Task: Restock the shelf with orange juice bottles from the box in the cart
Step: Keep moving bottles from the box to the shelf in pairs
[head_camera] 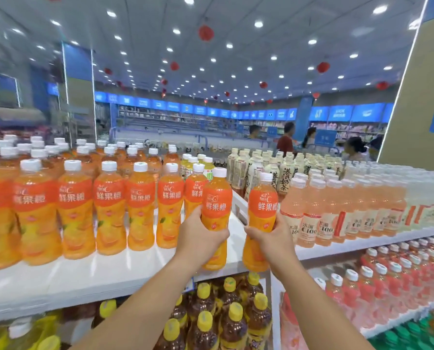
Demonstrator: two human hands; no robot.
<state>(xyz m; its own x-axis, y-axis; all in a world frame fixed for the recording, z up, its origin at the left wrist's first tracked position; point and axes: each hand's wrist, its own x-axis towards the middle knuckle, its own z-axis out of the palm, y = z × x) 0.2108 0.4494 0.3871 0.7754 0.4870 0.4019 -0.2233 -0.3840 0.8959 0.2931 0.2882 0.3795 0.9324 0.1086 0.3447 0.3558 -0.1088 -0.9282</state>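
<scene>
My left hand (199,236) grips an orange juice bottle (217,198) with a white cap, held upright over the right end of the white top shelf (89,276). My right hand (274,236) grips a second orange juice bottle (262,200), upright, just past the shelf's right end. A front row of several identical orange juice bottles (110,208) stands on that shelf to the left, with more rows behind. The cart and box are out of view.
Pale pink drink bottles (319,210) fill the neighbouring shelf on the right, milk tea bottles (284,175) behind them. Brown tea bottles with yellow caps (226,319) sit on the shelf below. People stand in the far aisle (286,140).
</scene>
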